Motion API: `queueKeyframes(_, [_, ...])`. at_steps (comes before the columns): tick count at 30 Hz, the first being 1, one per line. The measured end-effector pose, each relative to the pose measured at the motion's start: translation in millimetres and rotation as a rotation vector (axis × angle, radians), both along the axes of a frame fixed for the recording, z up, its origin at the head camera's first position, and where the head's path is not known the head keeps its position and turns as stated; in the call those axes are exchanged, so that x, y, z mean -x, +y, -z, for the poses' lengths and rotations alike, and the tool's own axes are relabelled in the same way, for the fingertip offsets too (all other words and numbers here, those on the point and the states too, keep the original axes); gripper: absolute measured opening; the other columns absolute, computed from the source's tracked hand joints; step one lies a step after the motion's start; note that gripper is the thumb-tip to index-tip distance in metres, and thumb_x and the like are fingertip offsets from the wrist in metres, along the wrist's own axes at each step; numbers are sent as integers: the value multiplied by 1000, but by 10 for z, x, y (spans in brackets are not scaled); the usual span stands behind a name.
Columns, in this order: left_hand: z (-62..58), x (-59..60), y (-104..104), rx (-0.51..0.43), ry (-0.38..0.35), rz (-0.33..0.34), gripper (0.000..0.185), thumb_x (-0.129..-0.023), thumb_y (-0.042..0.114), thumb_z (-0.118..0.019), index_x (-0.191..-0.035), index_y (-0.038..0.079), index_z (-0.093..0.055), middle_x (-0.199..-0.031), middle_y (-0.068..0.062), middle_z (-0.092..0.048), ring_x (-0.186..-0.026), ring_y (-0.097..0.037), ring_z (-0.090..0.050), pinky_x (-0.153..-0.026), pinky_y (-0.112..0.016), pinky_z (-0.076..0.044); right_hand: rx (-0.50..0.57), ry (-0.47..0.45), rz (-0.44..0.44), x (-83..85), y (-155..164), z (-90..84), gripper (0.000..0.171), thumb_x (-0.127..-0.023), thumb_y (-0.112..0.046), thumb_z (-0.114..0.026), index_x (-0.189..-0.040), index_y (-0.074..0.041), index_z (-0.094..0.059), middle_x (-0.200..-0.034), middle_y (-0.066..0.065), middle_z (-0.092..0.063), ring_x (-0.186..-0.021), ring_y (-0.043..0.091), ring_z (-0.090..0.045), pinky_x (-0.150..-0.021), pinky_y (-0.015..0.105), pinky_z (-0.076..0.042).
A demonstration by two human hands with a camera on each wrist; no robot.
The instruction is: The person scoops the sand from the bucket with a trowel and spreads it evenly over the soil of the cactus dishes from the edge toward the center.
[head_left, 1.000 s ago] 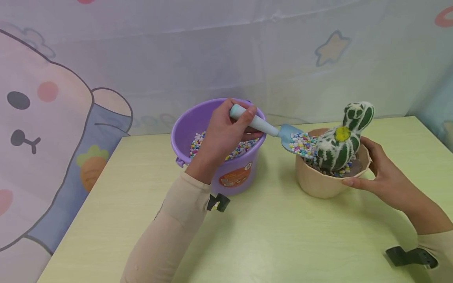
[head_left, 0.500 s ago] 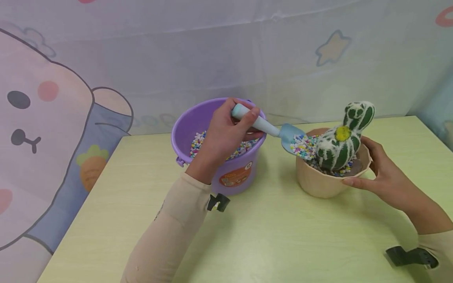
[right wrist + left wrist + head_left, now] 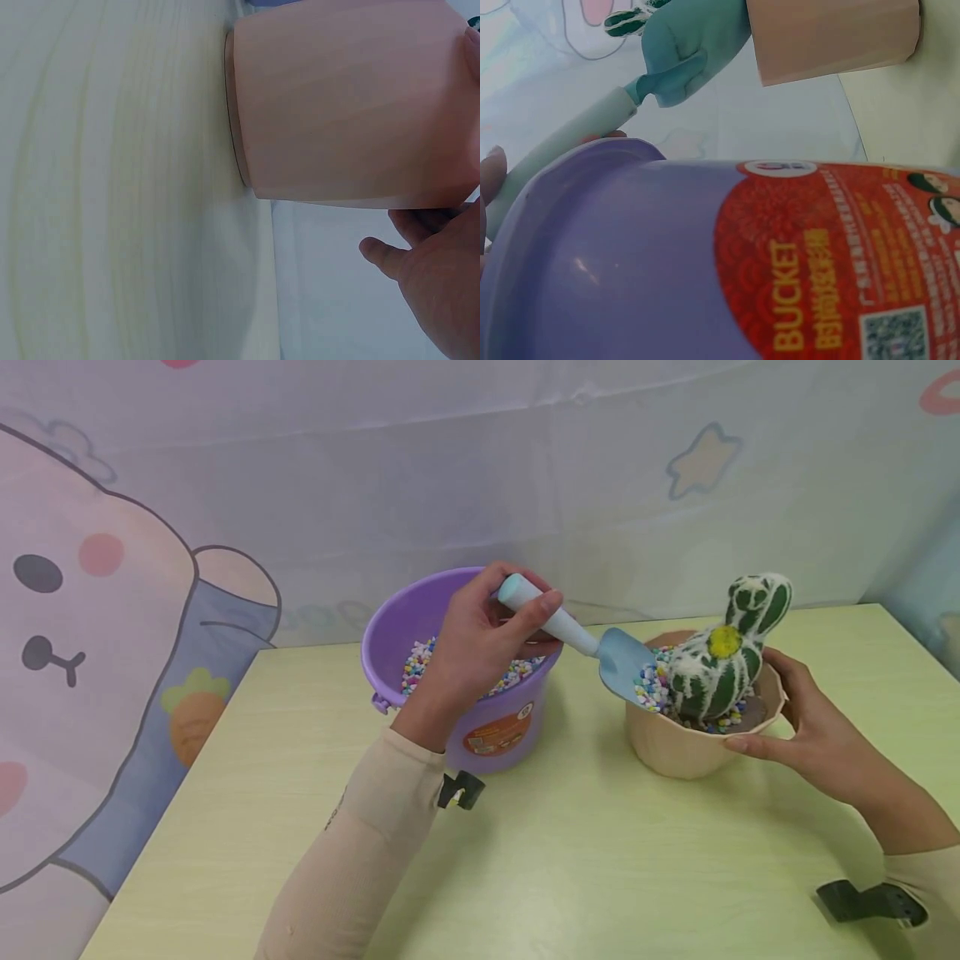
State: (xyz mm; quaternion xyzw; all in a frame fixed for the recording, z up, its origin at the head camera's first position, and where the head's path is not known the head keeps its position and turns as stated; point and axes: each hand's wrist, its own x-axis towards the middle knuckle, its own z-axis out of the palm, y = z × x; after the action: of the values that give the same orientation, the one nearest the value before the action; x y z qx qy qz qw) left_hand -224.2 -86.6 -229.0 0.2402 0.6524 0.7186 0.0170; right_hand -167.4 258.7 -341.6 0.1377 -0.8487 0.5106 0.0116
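Note:
My left hand (image 3: 483, 639) grips the pale blue handle of a small trowel (image 3: 624, 662) above the purple bucket's rim. The trowel's blade tilts down over the left edge of a beige flowerpot (image 3: 678, 747), with coloured pebbles (image 3: 651, 687) at its tip. In the pot stands a green cactus (image 3: 712, 681) with white fuzz and a yellow flower, above soil and pebbles. My right hand (image 3: 832, 739) holds the pot's right side, thumb at the front of the rim, fingers behind. In the right wrist view the pot's base (image 3: 238, 112) rests on the table.
The purple bucket (image 3: 498, 752), partly filled with coloured pebbles (image 3: 420, 664), stands left of the pot, below my left forearm. Both are on a pale green table (image 3: 570, 860). A printed cloth (image 3: 420, 485) hangs behind the table's back edge.
The trowel's blade has tipped further down toward the pot, its handle end rising slightly. Pebbles have slid off the blade toward the cactus, baring more of it. My right hand stays put.

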Motion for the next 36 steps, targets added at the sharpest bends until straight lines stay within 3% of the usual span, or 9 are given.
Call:
queueKeyframes(7, [-1,-6,-3,-38,33,31,16,-94,3,-67,-107,-1,-59,-97,-18,-61,-87,-30,-69,-76,-44,-61,-3,-1,1,-3,2,0,103,-88,1,-71,-157,-11,4,-160,23,2,-146,34,5,-108,72,5])
queueKeyframes(16, [12,-7,-23,-41,82,69,14,-95,4,-65,-107,-1,-58,-95,-20,-68,-88,-32,-71,-76,-46,-61,4,4,-4,3,6,8,103,-87,3,-71,-157,-11,4,-160,22,2,-147,33,5,-108,73,6])
queueKeyframes(25, [4,-14,-21,-53,81,62,12,-96,2,-64,-106,0,-57,-93,-21,-69,-87,-33,-71,-76,-46,-61,12,-23,10,2,-5,2,102,-88,1,-72,-157,-19,1,-161,14,0,-148,24,2,-111,70,3])
queueKeyframes(36, [11,-16,-53,-93,55,-13,15,-99,13,-61,-107,1,-56,-97,-21,-67,-90,-33,-71,-76,-45,-61,-9,-29,9,-20,6,3,103,-89,0,-71,-156,-12,6,-160,21,5,-146,33,9,-108,72,6])
